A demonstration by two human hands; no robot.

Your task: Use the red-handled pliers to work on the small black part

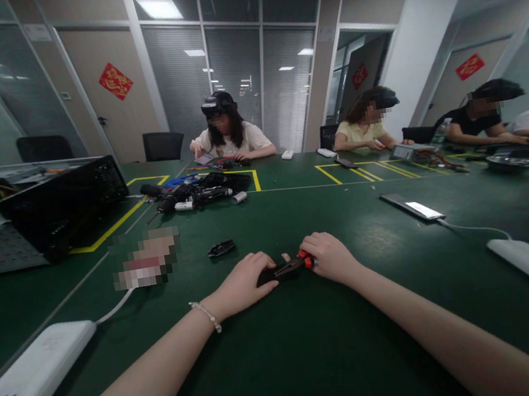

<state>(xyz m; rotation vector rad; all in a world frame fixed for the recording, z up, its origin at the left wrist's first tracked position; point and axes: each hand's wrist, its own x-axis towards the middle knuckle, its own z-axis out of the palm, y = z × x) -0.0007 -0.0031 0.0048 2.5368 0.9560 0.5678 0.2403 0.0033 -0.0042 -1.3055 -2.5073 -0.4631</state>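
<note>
Over the green worktop [293, 369], the right hand [329, 259] has its fingers wrapped round red-handled pliers [294, 265], their nose toward nine o'clock, meeting a small black piece [268, 275] gripped in the left hand's [248, 280] fingers. From the hands, another black part [222, 248] lies near at ten o'clock, a phone [410, 206] toward two.

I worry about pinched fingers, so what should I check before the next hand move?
- Black metal pliers with red grips held in the right hand: ok.
- Small black part held in the left hand: ok.
- Pliers' jaws firmly on that part: cannot tell.
- Left hand well away from the pliers' tips: not ok, close by.
- Loose black elongated piece apart from both hands: ok.
</note>
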